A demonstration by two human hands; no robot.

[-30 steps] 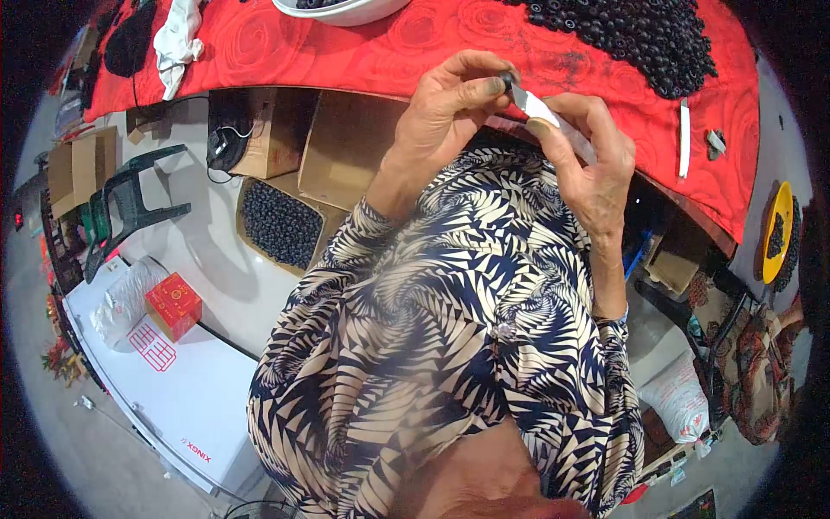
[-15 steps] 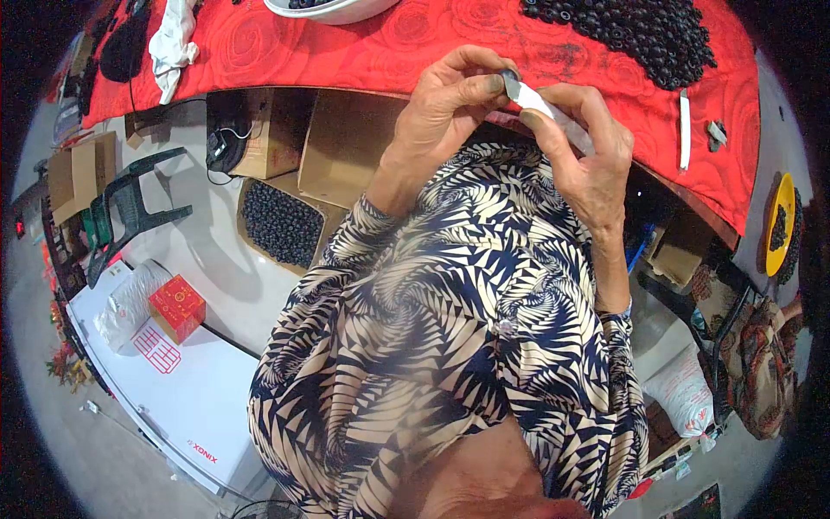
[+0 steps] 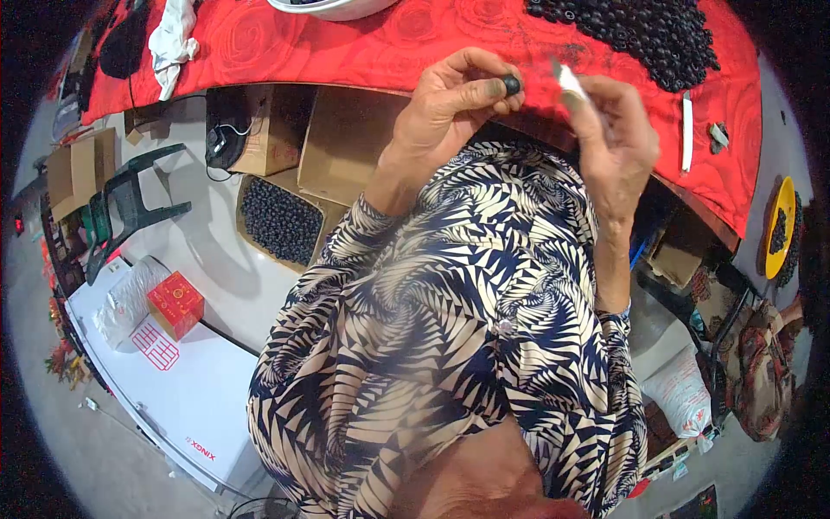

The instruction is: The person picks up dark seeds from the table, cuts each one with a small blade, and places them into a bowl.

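Between thumb and fingertips, my left hand (image 3: 462, 91) pinches a small round black bead (image 3: 511, 85) near the table's front edge. To its right, my right hand (image 3: 616, 125) is closed around a thin tool with a white handle (image 3: 571, 82); its narrow dark tip points up and left. The tool and fingers are a little blurred, so I cannot tell the tool's exact kind. A gap separates tip and bead. Behind my right hand, a large pile of black beads (image 3: 644, 43) lies on the red tablecloth (image 3: 346, 48).
At the table's back stands a white bowl (image 3: 337, 9); a crumpled white cloth (image 3: 173, 43) lies left. A white strip (image 3: 687, 134) rests at right. Below are a carton of black beads (image 3: 281, 223), a dark green chair (image 3: 130, 199) and a yellow plate (image 3: 781, 229).
My right hand has drawn back to the right with the white-handled tool, away from the bead. My left hand stays almost in place, and the bead now shows more fully.
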